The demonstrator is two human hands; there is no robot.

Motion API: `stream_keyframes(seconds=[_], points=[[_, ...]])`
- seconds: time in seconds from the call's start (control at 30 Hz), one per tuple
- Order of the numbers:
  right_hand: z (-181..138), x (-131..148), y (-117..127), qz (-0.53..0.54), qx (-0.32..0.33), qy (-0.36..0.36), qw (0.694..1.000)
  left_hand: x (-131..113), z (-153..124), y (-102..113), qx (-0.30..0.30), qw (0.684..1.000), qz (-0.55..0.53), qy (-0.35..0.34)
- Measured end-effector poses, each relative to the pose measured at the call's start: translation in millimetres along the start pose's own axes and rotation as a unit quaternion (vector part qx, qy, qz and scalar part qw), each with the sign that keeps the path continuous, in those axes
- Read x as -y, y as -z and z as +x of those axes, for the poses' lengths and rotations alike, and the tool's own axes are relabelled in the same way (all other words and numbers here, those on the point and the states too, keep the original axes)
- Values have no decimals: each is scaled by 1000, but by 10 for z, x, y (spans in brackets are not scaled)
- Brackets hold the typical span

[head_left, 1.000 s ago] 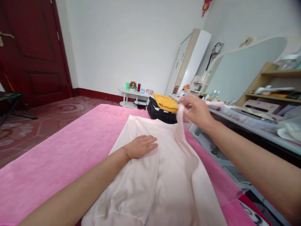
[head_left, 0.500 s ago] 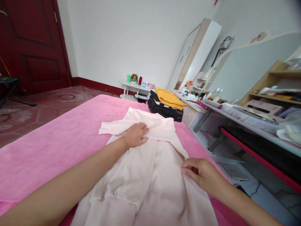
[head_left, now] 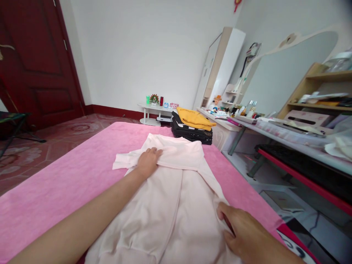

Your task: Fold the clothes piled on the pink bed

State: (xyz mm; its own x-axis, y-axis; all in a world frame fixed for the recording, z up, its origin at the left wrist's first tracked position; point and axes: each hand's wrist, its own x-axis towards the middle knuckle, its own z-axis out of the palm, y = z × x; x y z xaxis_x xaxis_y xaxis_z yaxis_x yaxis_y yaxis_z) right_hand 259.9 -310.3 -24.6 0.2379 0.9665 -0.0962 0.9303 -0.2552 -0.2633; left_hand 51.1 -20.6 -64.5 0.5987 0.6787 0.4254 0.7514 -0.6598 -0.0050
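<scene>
A pale pink garment [head_left: 176, 198] lies spread on a pink bed cover [head_left: 68, 176]. One sleeve is folded across its far end and sticks out to the left. My left hand [head_left: 147, 161] lies flat on that folded sleeve, fingers stretched out. My right hand [head_left: 242, 234] is near the garment's right edge, close to me. Its fingers curl round that edge, with a fold of cloth between thumb and fingers.
A stack of folded clothes, black below and yellow [head_left: 194, 119] on top, sits at the bed's far right corner. A cluttered desk [head_left: 275, 128] and wooden shelf [head_left: 316, 95] run along the right. A low white table [head_left: 155, 110] stands by the far wall, a dark red door [head_left: 35, 62] at left.
My right hand laid the lifted sleeve across the garment's far end, then drew back down its right edge toward me. My left hand shifted a little farther onto the folded sleeve.
</scene>
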Motion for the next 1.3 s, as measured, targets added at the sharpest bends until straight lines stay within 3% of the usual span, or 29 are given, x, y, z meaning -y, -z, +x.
stream_keyframes(seconds=[0.13, 0.27, 0.4, 0.5, 0.57, 0.67, 0.73, 0.8, 0.9, 1.0, 1.2, 1.3], points=[[59, -122, 37, 174, 24, 2, 984, 86, 130, 105, 12, 998, 14, -52], [93, 6, 239, 309, 2, -1, 951, 219, 381, 423, -20, 997, 29, -66], [75, 320, 353, 326, -37, 18, 945, 375, 626, 791, -71, 994, 64, -52], [89, 494, 292, 305, 3, 43, 951, 513, 676, 942, -87, 992, 85, -33], [135, 505, 204, 273, 5, 79, 959, 615, 616, 951, -75, 992, 98, -29], [243, 356, 29, 231, -104, 105, 962, 762, 433, 855, -36, 992, 117, -36], [294, 212, -98, 237, -128, 85, 959, 834, 303, 760, -14, 991, 124, -37], [294, 97, -202, 266, -64, 52, 960, 874, 205, 682, 0, 992, 123, -39], [204, 25, -231, 312, 82, 33, 946, 880, 138, 630, 19, 992, 113, -47], [99, 55, -37, 369, 163, 22, 915, 865, 135, 640, 30, 994, 103, -37], [37, 450, 632, 379, 32, 25, 925, 923, 167, 742, 12, 997, 81, -13], [13, 819, 718, 371, 57, 67, 924, 992, 184, 837, -6, 996, 85, -2]])
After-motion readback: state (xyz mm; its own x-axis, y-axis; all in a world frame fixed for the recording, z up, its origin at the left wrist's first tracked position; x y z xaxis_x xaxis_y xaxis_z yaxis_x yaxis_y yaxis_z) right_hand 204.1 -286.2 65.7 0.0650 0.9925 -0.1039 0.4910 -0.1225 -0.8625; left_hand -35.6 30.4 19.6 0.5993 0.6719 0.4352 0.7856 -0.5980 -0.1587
